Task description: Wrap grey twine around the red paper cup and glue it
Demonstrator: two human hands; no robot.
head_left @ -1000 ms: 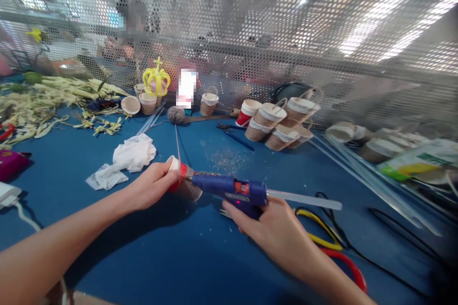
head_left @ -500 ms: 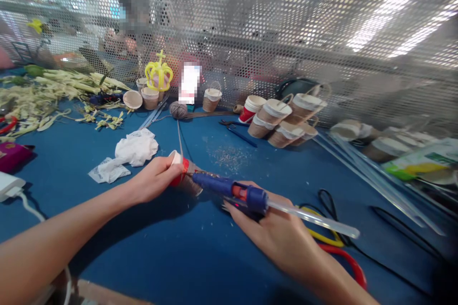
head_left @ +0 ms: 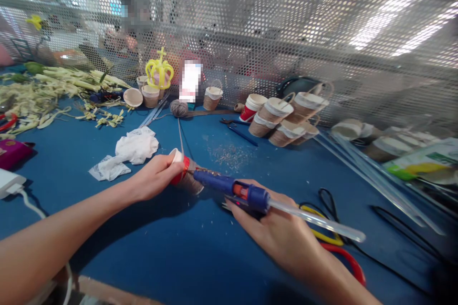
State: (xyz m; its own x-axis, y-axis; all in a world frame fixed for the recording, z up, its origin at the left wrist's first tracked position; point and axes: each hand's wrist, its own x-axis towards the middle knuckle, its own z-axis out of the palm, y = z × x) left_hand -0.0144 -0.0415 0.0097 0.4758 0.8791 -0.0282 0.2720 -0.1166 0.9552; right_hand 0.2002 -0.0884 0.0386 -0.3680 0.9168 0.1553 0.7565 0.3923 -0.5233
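My left hand is closed around a red and white paper cup, held tilted on its side above the blue table. Grey-brown twine is wrapped round the cup's lower part. From the cup, a strand runs back to a ball of twine. My right hand grips a blue glue gun, its nozzle at the cup's wrapped side; whether the tip touches cannot be made out. A clear glue stick sticks out of the gun's rear.
Several twine-wrapped cups stand at the back right, by long glue sticks. Crumpled white fabric lies left of the cup. Scissors with red and yellow handles and a black cable lie beside my right forearm. Perforated metal closes off the back.
Both hands hold almost the same place, the glue gun still at the cup's wrapped side. The gun and its glue stick have shifted very slightly right; the view has moved a little.
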